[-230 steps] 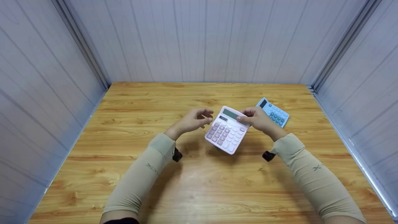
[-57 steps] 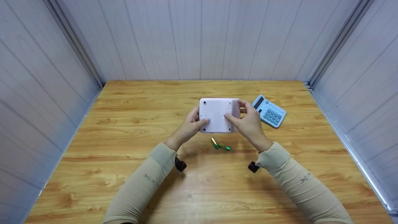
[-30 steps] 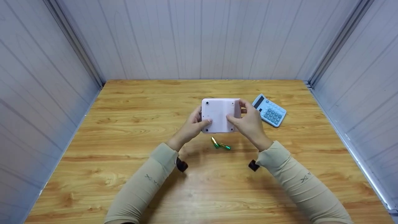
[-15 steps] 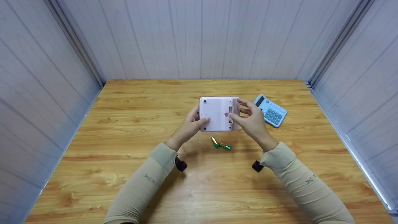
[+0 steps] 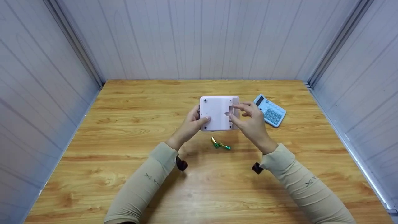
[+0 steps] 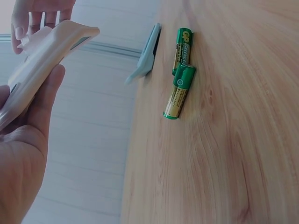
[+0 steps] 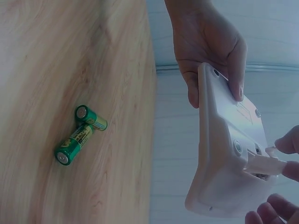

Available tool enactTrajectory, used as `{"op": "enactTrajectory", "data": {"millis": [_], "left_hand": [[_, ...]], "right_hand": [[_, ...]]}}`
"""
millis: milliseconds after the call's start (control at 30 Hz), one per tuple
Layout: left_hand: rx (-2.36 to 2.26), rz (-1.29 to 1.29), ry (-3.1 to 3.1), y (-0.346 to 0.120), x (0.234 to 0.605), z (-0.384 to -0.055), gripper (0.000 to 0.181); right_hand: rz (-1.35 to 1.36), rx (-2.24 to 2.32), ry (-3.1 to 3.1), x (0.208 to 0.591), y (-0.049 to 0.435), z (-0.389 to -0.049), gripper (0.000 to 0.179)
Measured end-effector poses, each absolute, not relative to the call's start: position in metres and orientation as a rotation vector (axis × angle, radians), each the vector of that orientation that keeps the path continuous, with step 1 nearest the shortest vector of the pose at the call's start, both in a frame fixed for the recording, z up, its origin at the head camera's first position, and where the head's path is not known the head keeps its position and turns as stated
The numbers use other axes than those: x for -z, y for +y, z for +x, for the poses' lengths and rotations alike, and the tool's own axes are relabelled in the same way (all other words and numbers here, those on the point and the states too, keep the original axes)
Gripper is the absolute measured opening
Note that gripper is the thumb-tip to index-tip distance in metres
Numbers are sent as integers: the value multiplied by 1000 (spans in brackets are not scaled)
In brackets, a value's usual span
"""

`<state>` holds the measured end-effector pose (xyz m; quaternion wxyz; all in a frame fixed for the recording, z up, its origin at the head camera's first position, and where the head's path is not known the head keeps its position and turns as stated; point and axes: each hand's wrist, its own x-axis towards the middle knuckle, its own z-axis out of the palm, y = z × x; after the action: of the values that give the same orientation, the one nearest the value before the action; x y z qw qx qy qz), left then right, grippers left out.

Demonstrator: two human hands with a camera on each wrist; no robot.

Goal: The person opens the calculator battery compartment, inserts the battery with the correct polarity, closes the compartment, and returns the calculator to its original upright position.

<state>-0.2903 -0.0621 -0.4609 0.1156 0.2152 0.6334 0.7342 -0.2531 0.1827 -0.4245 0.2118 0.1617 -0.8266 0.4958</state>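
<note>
A pale pink calculator [image 5: 214, 113] is held above the table, its back turned toward the head camera. My left hand [image 5: 189, 126] grips it by its left end, thumb across the back. At the other end an opened battery compartment [image 5: 231, 109] shows as a dark slot. In the right wrist view a small battery cover [image 7: 265, 164] stands partly out of the slot, pinched between the thumb and a finger of my right hand [image 5: 253, 124]. Two green and gold batteries lie below on the table, one [image 6: 179, 91] touching the other [image 6: 183, 44].
The blue calculator [image 5: 272, 113] lies face up on the wooden table [image 5: 140, 112], just beyond my right hand. White panel walls [image 5: 186, 40] close off the back and both sides.
The pink calculator has been turned over from face up, and both batteries have appeared on the table. Over the last second my right hand has drawn the battery cover away, baring the compartment.
</note>
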Motion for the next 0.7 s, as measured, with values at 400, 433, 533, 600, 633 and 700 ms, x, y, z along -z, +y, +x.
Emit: {"op": "enactTrajectory", "data": {"millis": [400, 433, 533, 600, 633, 700], "left_hand": [[-2166, 654, 1833, -63, 459, -290, 59], [-2168, 653, 1832, -63, 459, -290, 59], [-2170, 645, 1837, -62, 459, -289, 60], [-2169, 647, 1840, -62, 459, -289, 60], [-2169, 648, 1841, -62, 459, -289, 61], [-2168, 648, 1842, -62, 459, -289, 61]], "right_hand": [[550, -1338, -2229, 429, 180, -249, 29], [553, -1338, -2230, 429, 180, -248, 30], [555, -1344, -2238, 428, 179, -248, 31], [556, -1350, -2242, 427, 179, -247, 32], [553, -1352, -2245, 427, 179, -247, 32], [548, -1363, -2243, 425, 180, -247, 32]]}}
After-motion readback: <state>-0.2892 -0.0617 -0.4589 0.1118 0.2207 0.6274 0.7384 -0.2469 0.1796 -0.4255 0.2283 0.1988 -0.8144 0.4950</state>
